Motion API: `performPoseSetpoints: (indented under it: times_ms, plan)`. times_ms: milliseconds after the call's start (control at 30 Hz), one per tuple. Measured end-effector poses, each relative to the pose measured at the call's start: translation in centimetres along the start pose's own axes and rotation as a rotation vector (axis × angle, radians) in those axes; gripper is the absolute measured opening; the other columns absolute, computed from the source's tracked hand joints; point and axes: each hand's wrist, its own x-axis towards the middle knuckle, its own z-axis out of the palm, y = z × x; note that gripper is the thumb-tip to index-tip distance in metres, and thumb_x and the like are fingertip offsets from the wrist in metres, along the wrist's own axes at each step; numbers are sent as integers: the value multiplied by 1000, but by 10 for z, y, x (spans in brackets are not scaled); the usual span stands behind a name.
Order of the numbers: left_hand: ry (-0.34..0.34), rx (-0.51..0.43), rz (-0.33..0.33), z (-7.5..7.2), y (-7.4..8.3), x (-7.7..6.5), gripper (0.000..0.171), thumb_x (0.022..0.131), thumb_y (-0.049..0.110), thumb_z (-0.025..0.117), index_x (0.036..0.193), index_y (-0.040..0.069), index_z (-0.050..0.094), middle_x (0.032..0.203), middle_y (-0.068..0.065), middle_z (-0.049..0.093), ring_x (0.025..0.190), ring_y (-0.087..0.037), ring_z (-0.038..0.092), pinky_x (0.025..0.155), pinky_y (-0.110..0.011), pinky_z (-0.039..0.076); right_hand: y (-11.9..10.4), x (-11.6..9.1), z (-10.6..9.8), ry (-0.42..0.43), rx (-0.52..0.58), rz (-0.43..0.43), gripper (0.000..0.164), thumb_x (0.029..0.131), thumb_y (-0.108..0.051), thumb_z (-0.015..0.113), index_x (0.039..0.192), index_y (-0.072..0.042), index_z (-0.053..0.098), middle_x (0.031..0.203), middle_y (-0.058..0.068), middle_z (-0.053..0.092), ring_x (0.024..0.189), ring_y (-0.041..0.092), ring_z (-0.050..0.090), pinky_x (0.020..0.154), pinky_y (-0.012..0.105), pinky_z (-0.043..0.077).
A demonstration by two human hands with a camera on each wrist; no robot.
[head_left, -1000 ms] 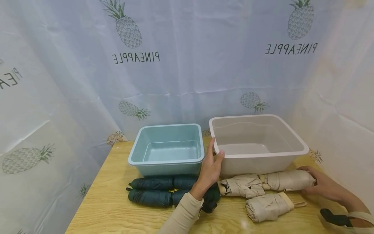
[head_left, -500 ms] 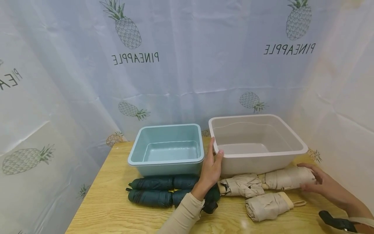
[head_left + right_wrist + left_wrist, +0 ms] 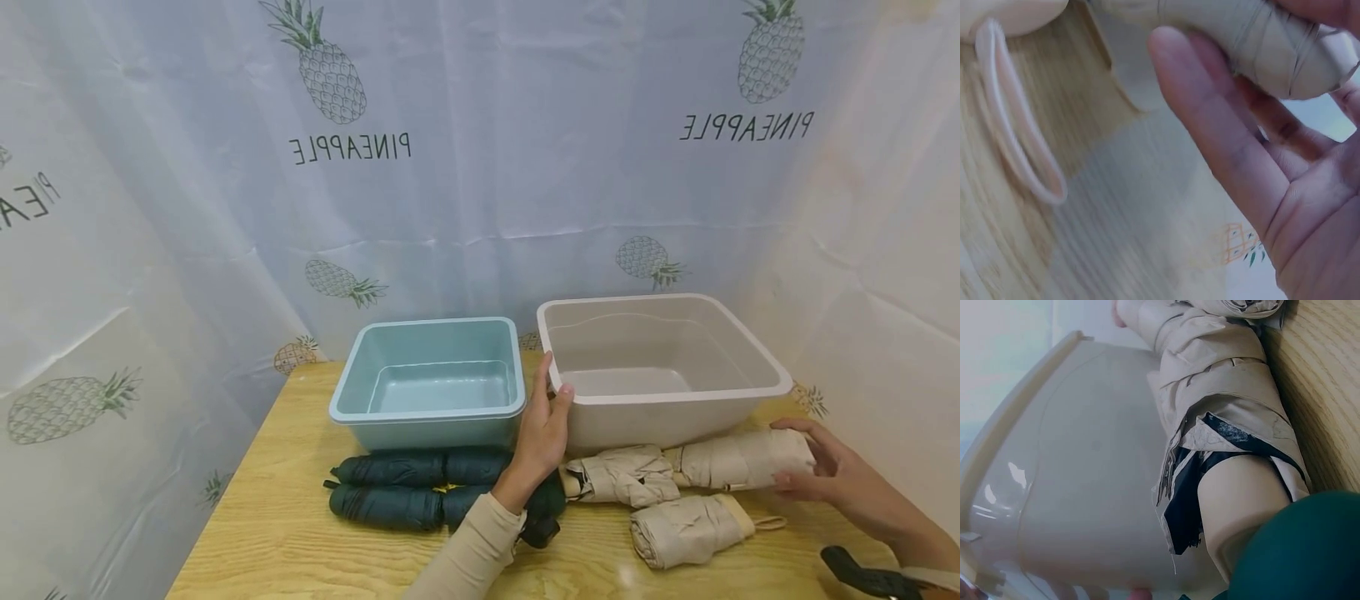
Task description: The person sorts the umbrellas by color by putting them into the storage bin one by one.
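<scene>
My left hand (image 3: 542, 433) rests its straight fingers and thumb at the front left corner of a beige plastic basin (image 3: 637, 417). Along the basin's front lie two folded beige umbrellas end to end: a loosely wrapped one (image 3: 626, 475), also close up in the left wrist view, and a smoother one (image 3: 735, 460). My right hand (image 3: 840, 475) holds the smoother umbrella's right end, thumb in front and fingers behind. In the right wrist view, fingers (image 3: 1229, 144) lie against its wrapped cloth (image 3: 1279, 50). A third beige umbrella (image 3: 690, 531) with a wrist loop lies nearer.
Left of the beige basin stands a light blue basin (image 3: 427, 429). Several folded dark green umbrellas (image 3: 386, 508) lie in front of it, partly hidden by my left forearm. They rest on a wooden table (image 3: 277, 533). A pineapple-print curtain (image 3: 480, 167) hangs behind.
My right hand has shifted slightly at the umbrella's right end. My left hand stays at the basin's corner, and the basins have not visibly moved.
</scene>
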Motion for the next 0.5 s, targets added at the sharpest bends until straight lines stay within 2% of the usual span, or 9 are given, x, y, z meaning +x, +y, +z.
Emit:
performPoseSetpoints:
  times_ms: [267,500]
  plan:
    - [6,7,-3,0,1,0,62,109,42,43,165,34,17,165,-7,35,140,-28,52,110,-55,44,-6,-2,2,5,20,-31,62,102,10,46,151,-25,34,127,-14,53,103,14,71,77,46,61]
    - [17,17,-1,0,2,0,62,108,43,44,164,33,19,162,-11,40,139,-30,53,108,-56,44,-13,-3,5,41,-46,-46,60,102,10,47,152,-20,34,135,-19,45,98,14,72,76,41,61]
